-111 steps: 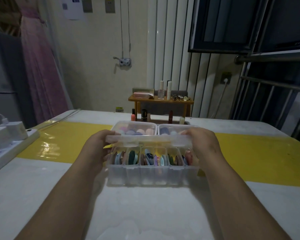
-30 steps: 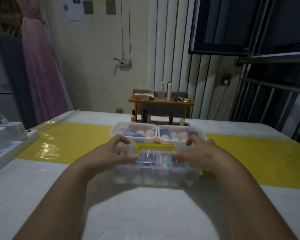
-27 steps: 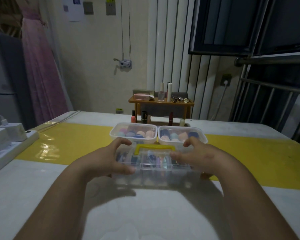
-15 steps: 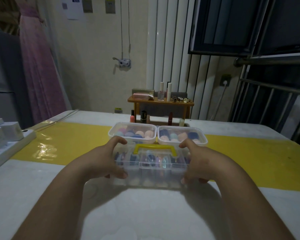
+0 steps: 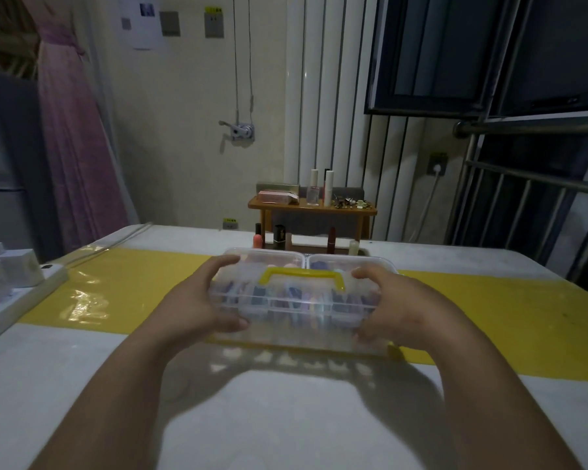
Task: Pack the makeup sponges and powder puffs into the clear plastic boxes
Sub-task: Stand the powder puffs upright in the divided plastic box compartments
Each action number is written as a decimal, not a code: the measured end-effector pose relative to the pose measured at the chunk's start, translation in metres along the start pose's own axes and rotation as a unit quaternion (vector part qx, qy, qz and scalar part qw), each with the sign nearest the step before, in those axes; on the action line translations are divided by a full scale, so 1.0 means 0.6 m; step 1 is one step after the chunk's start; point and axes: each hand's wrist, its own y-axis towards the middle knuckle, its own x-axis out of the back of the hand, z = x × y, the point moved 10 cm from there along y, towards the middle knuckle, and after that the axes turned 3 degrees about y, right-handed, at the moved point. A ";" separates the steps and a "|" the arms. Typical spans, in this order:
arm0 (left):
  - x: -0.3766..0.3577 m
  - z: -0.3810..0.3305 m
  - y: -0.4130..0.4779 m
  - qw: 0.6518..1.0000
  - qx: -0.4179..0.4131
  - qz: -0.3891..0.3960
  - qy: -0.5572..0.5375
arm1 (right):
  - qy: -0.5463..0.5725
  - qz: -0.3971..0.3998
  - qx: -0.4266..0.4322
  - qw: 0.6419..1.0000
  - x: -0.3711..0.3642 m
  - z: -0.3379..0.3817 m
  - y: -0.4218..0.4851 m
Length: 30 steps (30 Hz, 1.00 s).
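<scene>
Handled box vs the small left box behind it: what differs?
The handled box has a yellow handle; the small left box has none. The handled box is gripped by the left hand and right hand; the small left box sits unheld on the table. The handled box looks wider than the small left box. Both are clear plastic with coloured contents.

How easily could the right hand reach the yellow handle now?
Probably yes: the yellow handle lies uncovered on the clear plastic box, beside the right hand, though that hand must first release the box.
</scene>
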 end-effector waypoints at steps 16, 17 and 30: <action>0.019 -0.026 0.003 0.951 -0.062 -0.302 -0.036 | 0.196 -0.321 0.102 0.921 0.055 0.004 0.000; 0.016 -0.024 0.007 0.951 -0.055 -0.303 -0.033 | 0.199 -0.326 0.108 0.918 0.050 0.004 0.002; -0.063 -0.005 0.037 0.984 -0.054 -0.144 -0.087 | 0.236 -0.268 0.122 0.926 0.003 -0.008 0.054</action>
